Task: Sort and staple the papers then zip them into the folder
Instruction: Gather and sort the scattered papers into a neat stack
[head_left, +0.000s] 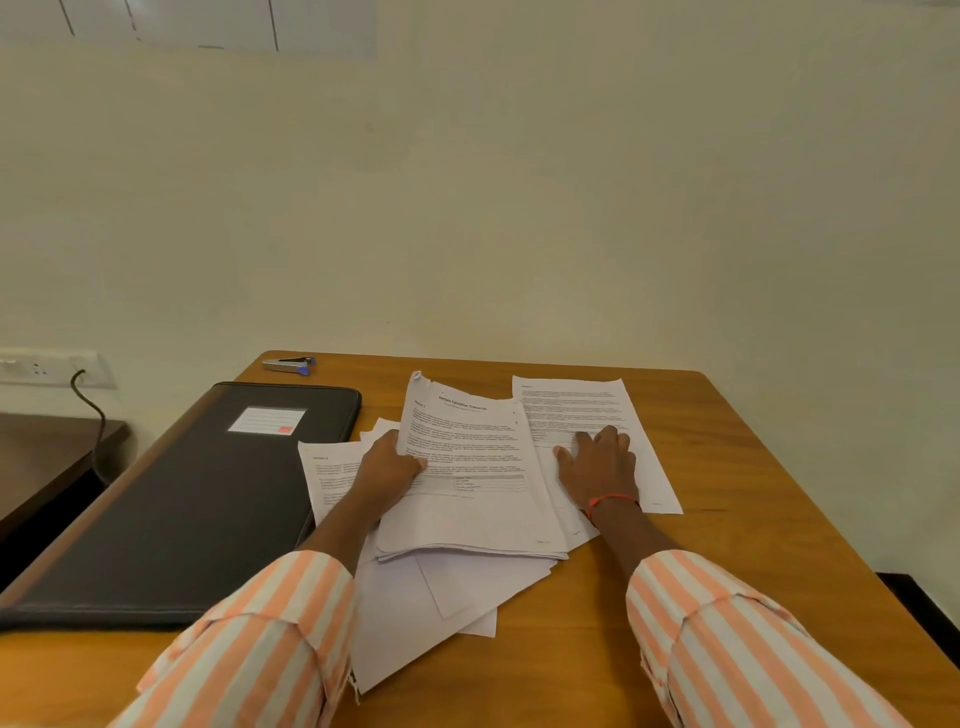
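Several printed white papers lie in a loose pile on the wooden table (727, 467). My left hand (389, 467) grips the left edge of a thick stack of papers (467, 457) at the middle, thumb on top. My right hand (597, 460) rests flat, fingers spread, on a single printed sheet (576, 402) to the right. A black zip folder (208, 493) with a white label lies shut at the left. A silver stapler (288, 364) with a blue end sits at the far left corner of the table. More sheets (415, 613) stick out under the stack toward me.
The table stands against a plain wall. At the left are a wall socket (47, 366) with a dark cable (91, 405) and a lower dark surface (47, 457). Bare wood shows at the right and front of the table.
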